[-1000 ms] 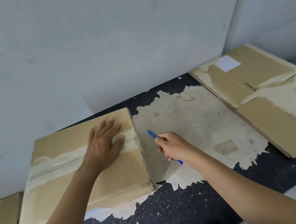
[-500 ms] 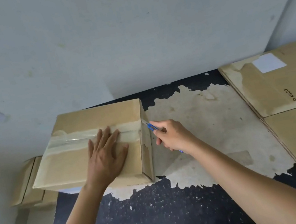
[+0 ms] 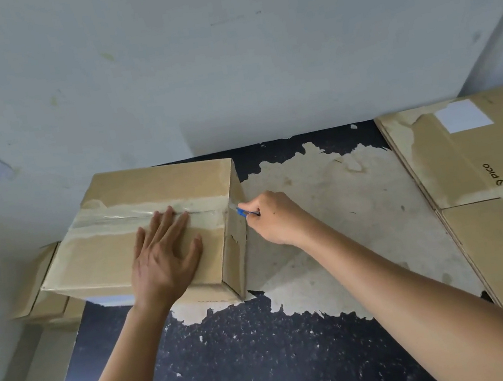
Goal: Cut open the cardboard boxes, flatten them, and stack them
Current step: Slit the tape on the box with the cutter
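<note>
- Cardboard box [image 3: 106, 262], brown and sealed, sits at the back left of the dark desk [image 3: 237, 357], near the wall [image 3: 223, 63].
- Clear tape [image 3: 109, 217] runs along its top seam to the right edge.
- The left hand [image 3: 164, 263] lies flat on the box top, fingers [image 3: 169, 219] straight and slightly spread, tips on the tape.
- The right hand [image 3: 276, 219] has its fingers curled round 1 blue cutter [image 3: 242, 212], whose tip meets the box's upper right edge where the tape ends.
- Flattened cardboard [image 3: 474, 188] with a white label [image 3: 462, 115] lies on the desk's right side, well apart from the box.
- More cardboard [image 3: 42, 289] lies lower down, left of the desk.
</note>
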